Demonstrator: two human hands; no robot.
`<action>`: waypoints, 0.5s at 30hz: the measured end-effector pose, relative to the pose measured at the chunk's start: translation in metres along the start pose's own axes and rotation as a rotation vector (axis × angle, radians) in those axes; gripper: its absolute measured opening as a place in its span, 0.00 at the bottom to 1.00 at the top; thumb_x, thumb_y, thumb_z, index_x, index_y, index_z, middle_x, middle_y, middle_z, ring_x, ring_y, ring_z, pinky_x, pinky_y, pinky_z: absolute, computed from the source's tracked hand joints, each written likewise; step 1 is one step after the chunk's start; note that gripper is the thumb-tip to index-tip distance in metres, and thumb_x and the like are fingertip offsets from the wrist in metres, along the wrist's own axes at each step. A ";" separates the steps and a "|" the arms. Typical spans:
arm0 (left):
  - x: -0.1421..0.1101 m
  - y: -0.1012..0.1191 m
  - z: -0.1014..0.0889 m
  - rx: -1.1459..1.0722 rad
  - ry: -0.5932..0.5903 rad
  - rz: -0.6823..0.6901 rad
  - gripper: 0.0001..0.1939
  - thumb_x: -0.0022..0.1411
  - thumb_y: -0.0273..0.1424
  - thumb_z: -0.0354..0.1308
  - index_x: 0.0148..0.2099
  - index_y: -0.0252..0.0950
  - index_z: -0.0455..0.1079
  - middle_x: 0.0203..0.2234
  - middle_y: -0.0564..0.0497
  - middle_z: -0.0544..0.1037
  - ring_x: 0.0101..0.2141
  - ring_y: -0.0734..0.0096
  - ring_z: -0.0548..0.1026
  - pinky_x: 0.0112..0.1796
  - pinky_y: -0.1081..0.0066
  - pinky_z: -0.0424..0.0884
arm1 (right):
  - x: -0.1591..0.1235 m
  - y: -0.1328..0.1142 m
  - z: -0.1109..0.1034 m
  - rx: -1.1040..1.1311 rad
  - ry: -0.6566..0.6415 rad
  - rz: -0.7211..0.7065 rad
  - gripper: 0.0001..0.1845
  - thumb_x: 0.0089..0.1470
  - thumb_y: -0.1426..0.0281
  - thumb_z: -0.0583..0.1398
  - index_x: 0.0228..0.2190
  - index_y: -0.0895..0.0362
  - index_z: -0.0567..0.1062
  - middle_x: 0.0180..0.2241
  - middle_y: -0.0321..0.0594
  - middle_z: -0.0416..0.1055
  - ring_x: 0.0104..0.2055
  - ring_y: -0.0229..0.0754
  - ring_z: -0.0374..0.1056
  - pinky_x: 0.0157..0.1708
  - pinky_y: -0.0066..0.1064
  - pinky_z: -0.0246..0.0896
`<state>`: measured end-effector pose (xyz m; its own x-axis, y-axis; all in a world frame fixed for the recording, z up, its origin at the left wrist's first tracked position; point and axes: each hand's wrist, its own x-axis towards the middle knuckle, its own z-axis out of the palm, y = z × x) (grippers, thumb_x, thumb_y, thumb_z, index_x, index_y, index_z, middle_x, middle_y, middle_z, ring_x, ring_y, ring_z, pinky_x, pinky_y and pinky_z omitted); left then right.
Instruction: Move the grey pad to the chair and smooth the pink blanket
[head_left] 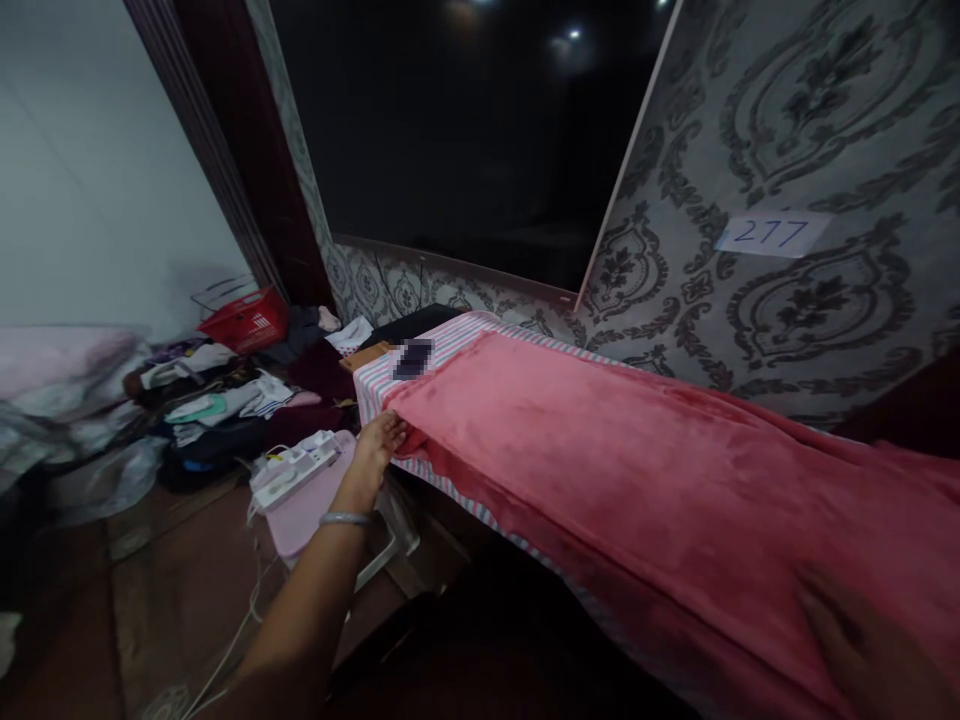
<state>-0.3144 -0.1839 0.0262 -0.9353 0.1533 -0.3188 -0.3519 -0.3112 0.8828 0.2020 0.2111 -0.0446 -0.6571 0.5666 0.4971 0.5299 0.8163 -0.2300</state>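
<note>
A long pink plush cloth [600, 420] lies spread over a striped cover [459, 336] on a long, narrow surface, its folded edges hanging along the near side. At the far left corner of the pink cloth, my left hand [381, 440] pinches its edge, fingers closed, a bangle on the wrist. My right hand [862, 640] rests over the cloth at the lower right, blurred and dim, its visible fingers stretched out. A dark, pixelated item [414, 358] lies on the striped cover just beyond my left hand.
A pink stool [289, 525] below on the left bears a white power strip [296, 475] with cables trailing to the floor. Piled clothes [240, 405] and a red basket [244, 320] are behind it. A large dark screen [480, 140] hangs on the patterned wall [817, 120].
</note>
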 end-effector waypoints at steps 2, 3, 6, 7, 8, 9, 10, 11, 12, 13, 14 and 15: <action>0.001 0.001 0.001 -0.013 -0.016 0.009 0.10 0.48 0.27 0.63 0.33 0.37 0.65 0.22 0.55 0.72 0.21 0.74 0.72 0.24 0.75 0.68 | -0.001 -0.005 0.001 0.088 0.069 0.106 0.28 0.56 0.49 0.47 0.58 0.13 0.55 0.42 0.52 0.77 0.41 0.63 0.74 0.37 0.61 0.64; 0.001 0.002 0.002 -0.015 -0.024 0.022 0.11 0.47 0.27 0.64 0.33 0.37 0.65 0.21 0.56 0.71 0.21 0.75 0.71 0.24 0.75 0.67 | -0.001 -0.006 0.001 0.126 0.087 0.149 0.26 0.56 0.48 0.48 0.55 0.11 0.58 0.41 0.50 0.77 0.41 0.63 0.74 0.37 0.61 0.64; -0.001 0.004 0.006 0.005 -0.050 0.068 0.13 0.44 0.28 0.65 0.33 0.37 0.66 0.19 0.57 0.71 0.19 0.75 0.69 0.21 0.76 0.65 | 0.001 -0.009 0.000 0.190 0.077 0.200 0.21 0.54 0.47 0.49 0.49 0.10 0.64 0.41 0.48 0.78 0.43 0.64 0.74 0.40 0.63 0.63; -0.001 0.004 0.007 0.019 -0.061 0.082 0.13 0.43 0.29 0.66 0.33 0.37 0.67 0.19 0.57 0.71 0.19 0.75 0.69 0.21 0.76 0.64 | 0.001 -0.010 -0.001 0.197 0.070 0.210 0.21 0.53 0.47 0.50 0.48 0.10 0.66 0.42 0.49 0.78 0.44 0.65 0.73 0.40 0.64 0.63; -0.001 0.005 0.008 0.034 -0.072 0.096 0.14 0.42 0.30 0.67 0.32 0.37 0.68 0.19 0.56 0.72 0.19 0.75 0.69 0.21 0.75 0.64 | 0.002 -0.011 -0.002 0.201 0.066 0.219 0.22 0.52 0.47 0.50 0.48 0.12 0.66 0.41 0.49 0.78 0.44 0.65 0.73 0.41 0.64 0.63; -0.001 0.005 0.009 0.052 -0.082 0.111 0.14 0.41 0.31 0.68 0.32 0.36 0.68 0.19 0.56 0.72 0.19 0.74 0.69 0.21 0.75 0.64 | 0.002 -0.012 -0.004 0.201 0.068 0.228 0.22 0.52 0.47 0.50 0.49 0.13 0.67 0.41 0.51 0.78 0.44 0.66 0.73 0.41 0.65 0.63; 0.000 0.005 0.009 0.071 -0.089 0.129 0.15 0.40 0.32 0.68 0.32 0.36 0.69 0.20 0.55 0.72 0.20 0.74 0.70 0.21 0.75 0.64 | 0.003 -0.013 -0.005 0.202 0.072 0.238 0.23 0.52 0.48 0.50 0.49 0.15 0.68 0.40 0.52 0.78 0.44 0.66 0.73 0.41 0.65 0.63; 0.001 0.005 0.009 0.092 -0.093 0.150 0.16 0.39 0.33 0.69 0.32 0.36 0.70 0.20 0.55 0.73 0.20 0.73 0.70 0.21 0.75 0.64 | 0.003 -0.014 -0.006 0.203 0.075 0.246 0.23 0.52 0.48 0.50 0.49 0.17 0.69 0.39 0.53 0.78 0.44 0.66 0.73 0.41 0.65 0.63; 0.002 0.005 0.008 0.115 -0.091 0.173 0.16 0.39 0.34 0.69 0.31 0.35 0.70 0.19 0.54 0.72 0.20 0.73 0.70 0.22 0.75 0.63 | 0.003 -0.015 -0.007 0.203 0.072 0.252 0.23 0.51 0.48 0.51 0.48 0.19 0.71 0.39 0.54 0.78 0.45 0.66 0.73 0.41 0.65 0.64; 0.004 0.005 0.008 0.140 -0.083 0.199 0.16 0.39 0.35 0.70 0.30 0.35 0.70 0.19 0.55 0.72 0.20 0.74 0.69 0.21 0.75 0.62 | 0.003 -0.016 -0.007 0.200 0.063 0.256 0.21 0.51 0.48 0.51 0.46 0.21 0.73 0.39 0.55 0.78 0.45 0.66 0.73 0.41 0.64 0.65; 0.006 0.005 0.008 0.166 -0.071 0.228 0.15 0.40 0.35 0.70 0.29 0.35 0.70 0.18 0.55 0.71 0.20 0.75 0.68 0.22 0.75 0.61 | 0.003 -0.016 -0.007 0.191 0.048 0.263 0.20 0.51 0.47 0.51 0.44 0.23 0.75 0.40 0.55 0.78 0.46 0.65 0.73 0.41 0.62 0.66; 0.008 0.005 0.007 0.193 -0.056 0.259 0.14 0.40 0.35 0.70 0.28 0.35 0.70 0.17 0.56 0.70 0.20 0.76 0.67 0.22 0.75 0.60 | 0.003 -0.016 -0.007 0.174 0.027 0.271 0.20 0.50 0.46 0.51 0.41 0.27 0.77 0.41 0.54 0.78 0.46 0.64 0.74 0.42 0.60 0.67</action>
<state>-0.3237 -0.1773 0.0304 -0.9875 0.1456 -0.0604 -0.0843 -0.1642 0.9828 0.1955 0.1995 -0.0332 -0.4889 0.7648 0.4197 0.5827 0.6443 -0.4953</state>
